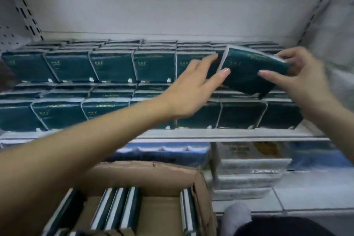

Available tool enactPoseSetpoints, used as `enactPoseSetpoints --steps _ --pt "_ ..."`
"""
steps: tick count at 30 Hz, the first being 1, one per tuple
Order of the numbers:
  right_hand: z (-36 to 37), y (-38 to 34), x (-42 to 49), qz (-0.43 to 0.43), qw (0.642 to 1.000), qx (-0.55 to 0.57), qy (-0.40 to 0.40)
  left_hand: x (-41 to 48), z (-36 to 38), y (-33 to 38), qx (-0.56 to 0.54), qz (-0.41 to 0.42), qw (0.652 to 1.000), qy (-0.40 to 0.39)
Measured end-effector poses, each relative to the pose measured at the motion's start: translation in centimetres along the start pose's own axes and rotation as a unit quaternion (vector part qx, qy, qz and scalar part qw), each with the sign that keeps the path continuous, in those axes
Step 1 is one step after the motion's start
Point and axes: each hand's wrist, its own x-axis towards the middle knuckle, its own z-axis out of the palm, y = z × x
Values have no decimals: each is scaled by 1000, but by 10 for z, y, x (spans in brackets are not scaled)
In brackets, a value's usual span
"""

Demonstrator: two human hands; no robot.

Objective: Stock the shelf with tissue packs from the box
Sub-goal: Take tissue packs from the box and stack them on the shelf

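Note:
A dark green tissue pack (249, 70) hangs tilted above the right end of the white shelf (229, 136). My right hand (298, 80) grips its right edge, thumb in front and fingers behind. My left hand (193, 90) reaches in from the left with straight fingers touching the pack's left edge and front. Two layers of matching stocked packs (113, 67) fill the shelf in rows. An open cardboard box (199, 187) below holds several more boxed packs (116, 209) standing on edge.
Perforated shelf uprights (23, 11) stand at left and right, with a white back panel behind. Under the shelf lie blue and white paper bundles (249, 166). A white floor tile area (306, 199) and my dark-clothed knee sit at bottom right.

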Motion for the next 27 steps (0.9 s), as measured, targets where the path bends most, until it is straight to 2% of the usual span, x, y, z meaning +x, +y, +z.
enactPoseSetpoints --steps 4,8,11,16,21,24,27 --pt "-16 34 49 44 999 -16 20 49 -21 -15 225 31 974 -8" --pt "-6 58 76 67 997 -35 5 78 -22 -42 279 -35 959 -25" --pt "9 72 89 76 996 -40 -26 85 -16 -58 338 -38 939 -49" --pt "33 77 98 38 994 -97 -19 89 -16 -63 351 -29 935 -39" --pt "49 72 97 40 989 -140 -10 95 -22 -61 365 -24 928 -67" --pt "50 63 91 69 985 -157 -7 98 -30 -56 367 -29 925 -94" --pt "43 47 72 48 982 -180 31 91 -37 -52 356 -32 929 -93"
